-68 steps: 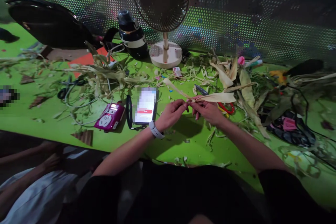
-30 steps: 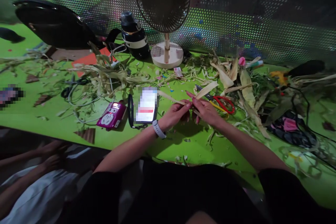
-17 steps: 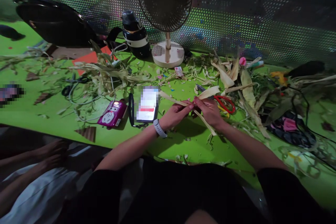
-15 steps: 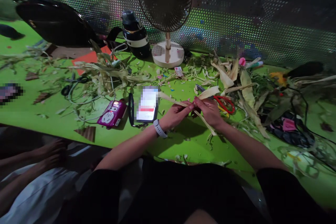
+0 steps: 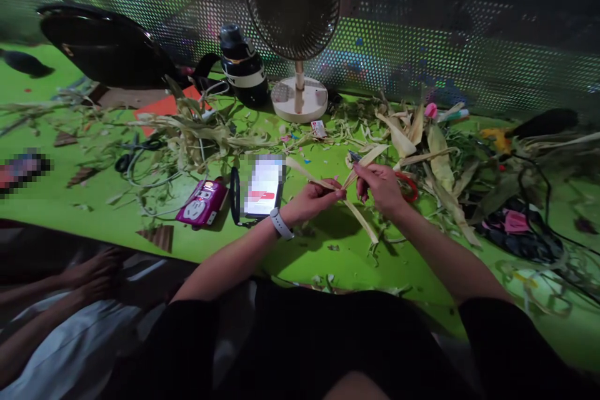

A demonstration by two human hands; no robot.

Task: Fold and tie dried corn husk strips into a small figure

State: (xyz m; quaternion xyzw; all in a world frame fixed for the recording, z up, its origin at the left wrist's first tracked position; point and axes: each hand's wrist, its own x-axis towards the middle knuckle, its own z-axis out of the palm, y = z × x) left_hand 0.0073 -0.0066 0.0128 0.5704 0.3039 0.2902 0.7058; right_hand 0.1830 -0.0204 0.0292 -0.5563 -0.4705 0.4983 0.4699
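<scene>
Head view: the left hand [image 5: 323, 198] pinches long, pale husk strips [image 5: 361, 221], crossed but loose-ended, toward the green bench's [image 5: 290, 262] front edge; the right hand [image 5: 384, 190] touches one, but I cannot tell if it pinches.

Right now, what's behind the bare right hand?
Behind the bare right hand, a curved red handle loop shows on the wrist side, and a dark pointed tip beyond the fingers. Anything between them is covered; can't confirm they join.

left hand [image 5: 315, 200]: thumb and fingers pinched | right hand [image 5: 383, 190]: fingers bent | forearms [image 5: 237, 255]: converging inward
</scene>
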